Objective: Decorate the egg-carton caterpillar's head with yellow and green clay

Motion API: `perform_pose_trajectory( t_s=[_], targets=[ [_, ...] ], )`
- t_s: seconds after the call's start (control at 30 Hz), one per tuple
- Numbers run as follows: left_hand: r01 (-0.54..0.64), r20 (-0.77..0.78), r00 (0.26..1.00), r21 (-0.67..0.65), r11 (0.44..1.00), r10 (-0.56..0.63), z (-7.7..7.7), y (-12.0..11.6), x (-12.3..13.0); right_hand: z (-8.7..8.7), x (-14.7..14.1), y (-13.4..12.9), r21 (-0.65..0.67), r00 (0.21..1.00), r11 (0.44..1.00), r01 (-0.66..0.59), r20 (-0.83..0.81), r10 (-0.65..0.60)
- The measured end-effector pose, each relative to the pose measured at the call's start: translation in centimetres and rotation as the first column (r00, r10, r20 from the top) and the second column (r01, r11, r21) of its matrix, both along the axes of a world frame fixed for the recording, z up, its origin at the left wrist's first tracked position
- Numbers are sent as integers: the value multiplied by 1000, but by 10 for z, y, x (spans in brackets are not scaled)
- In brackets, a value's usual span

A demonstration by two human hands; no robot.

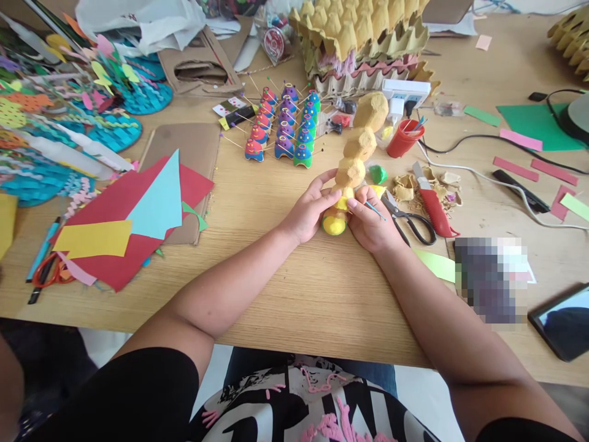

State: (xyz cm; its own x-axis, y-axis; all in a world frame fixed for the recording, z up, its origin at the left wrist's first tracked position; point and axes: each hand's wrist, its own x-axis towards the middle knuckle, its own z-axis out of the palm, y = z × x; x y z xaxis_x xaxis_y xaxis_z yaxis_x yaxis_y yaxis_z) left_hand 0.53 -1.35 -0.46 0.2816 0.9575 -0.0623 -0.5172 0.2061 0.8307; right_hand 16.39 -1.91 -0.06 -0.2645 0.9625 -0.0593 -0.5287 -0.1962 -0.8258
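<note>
Both hands hold a strip of egg-carton cups (353,173) over the table, its bare yellowish cups pointing away from me. Yellow clay (335,223) with a green rim covers the near end. My left hand (306,212) grips the strip's left side, thumb on top. My right hand (375,226) closes on the right side; a thin blue stick (376,211) sticks out between its fingers. Just beyond lies a lump of green clay (378,174). Black-handled scissors (416,226) and a red-handled knife (435,205) rest right of my right hand, beside egg-carton scraps (405,187).
Finished egg-carton caterpillars (284,129) stand in rows ahead. Behind are stacked egg trays (359,31), a power strip (407,91) and a red cup (403,140). Coloured card (103,236) lies left, near blue woven crafts (115,132). A phone (565,322) lies at right.
</note>
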Motion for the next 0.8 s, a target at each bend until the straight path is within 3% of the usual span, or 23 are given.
perform_pose_trajectory(
  t_s=[0.4,0.63,0.8],
  targets=[
    [-9,-20,1000,-14,1000,8,2,-2,0,-1,0,0,17,1000,1000,11,-8,-11],
    [10,69,998,-8,1000,-10,2,0,1,-4,1,1,10,1000,1000,10,2,-10],
    [5,22,1000,-10,1000,-5,1,0,0,-4,3,2,6,1000,1000,-1,17,1]
  ],
)
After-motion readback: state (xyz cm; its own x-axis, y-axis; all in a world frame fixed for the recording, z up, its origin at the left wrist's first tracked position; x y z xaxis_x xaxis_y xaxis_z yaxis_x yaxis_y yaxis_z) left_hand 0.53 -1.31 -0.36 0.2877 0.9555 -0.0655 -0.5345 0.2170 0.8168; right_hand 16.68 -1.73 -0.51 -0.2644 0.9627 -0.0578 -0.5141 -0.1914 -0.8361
